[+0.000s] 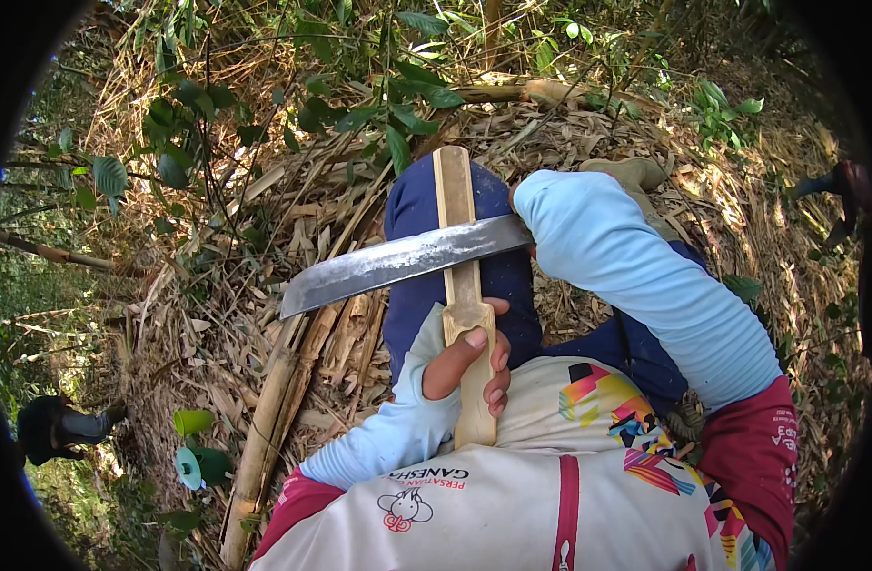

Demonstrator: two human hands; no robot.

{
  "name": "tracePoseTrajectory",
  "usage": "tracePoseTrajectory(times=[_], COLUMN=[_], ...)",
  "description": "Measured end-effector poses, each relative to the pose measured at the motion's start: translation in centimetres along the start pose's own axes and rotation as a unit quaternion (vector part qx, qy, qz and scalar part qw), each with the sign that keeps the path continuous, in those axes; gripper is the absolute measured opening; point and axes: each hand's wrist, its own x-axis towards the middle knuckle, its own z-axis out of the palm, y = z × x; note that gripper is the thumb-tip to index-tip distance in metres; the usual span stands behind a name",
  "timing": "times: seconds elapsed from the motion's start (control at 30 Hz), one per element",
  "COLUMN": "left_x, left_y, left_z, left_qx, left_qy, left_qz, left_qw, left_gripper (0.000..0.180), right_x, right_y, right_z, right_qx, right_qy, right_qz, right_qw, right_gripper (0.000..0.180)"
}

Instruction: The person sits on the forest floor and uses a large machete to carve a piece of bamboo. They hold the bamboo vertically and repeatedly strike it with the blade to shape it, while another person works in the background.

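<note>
My left hand (465, 366) is closed round the carved grip of a pale wooden paddle-shaped piece (463, 285), its butt against my shirt and its long flat end pointing away over my bent knee in dark blue trousers. A machete (388, 262) with a broad, worn steel blade lies crosswise over the wood, its squared tip out to the left. At the blade's right end is my right hand (522, 202), mostly covered by a light blue sleeve. The machete's handle and most of those fingers are hidden, but the hand appears closed on it.
Dry leaves and bamboo shavings cover the ground. A split bamboo pole (265, 447) runs along my left side. Beyond it are a lime-green cup (193, 421) and a green lidded jug (206, 466). A person (65, 428) is at far left. Leafy stems (398, 114) hang ahead.
</note>
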Motion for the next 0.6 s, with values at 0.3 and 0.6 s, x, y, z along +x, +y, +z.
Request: tracePoseTrajectory(times=[0.3,0.6], left_x=[-0.2,-0.1], left_y=[0.1,0.0], left_z=[0.4,0.2], left_qx=[-0.009,-0.009], left_qy=[0.01,0.006], left_qz=[0.0,-0.002], left_qw=[1.0,1.0], left_gripper=[0.047,0.046], right_x=[1.6,2.6], right_y=[1.9,3.1], right_z=[-0.2,0.0], right_qx=[0.02,0.034], right_qy=[0.028,0.045], right_qz=[-0.001,-0.012], right_qw=[0.999,0.998], right_gripper=[0.022,0.022])
